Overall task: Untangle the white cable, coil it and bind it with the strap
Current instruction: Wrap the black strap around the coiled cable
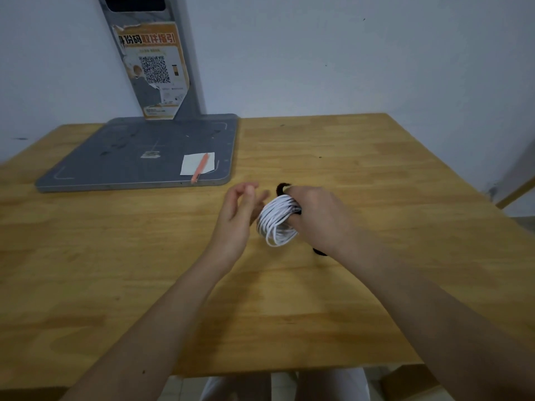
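meanwhile the right hand [314, 215] grips the coiled white cable [278, 219] and black strap [283, 187] above the bench [376, 175] middle; the left hand [241, 208] hovers beside, fingers [249, 189] loosely spread.

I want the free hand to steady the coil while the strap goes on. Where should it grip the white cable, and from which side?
Probably the coil's free end: the loops of the cable that stick out low and left of the right hand. The left hand, open beside them, could come in from the left and pinch across the bundle, clear of the black strap at the top.
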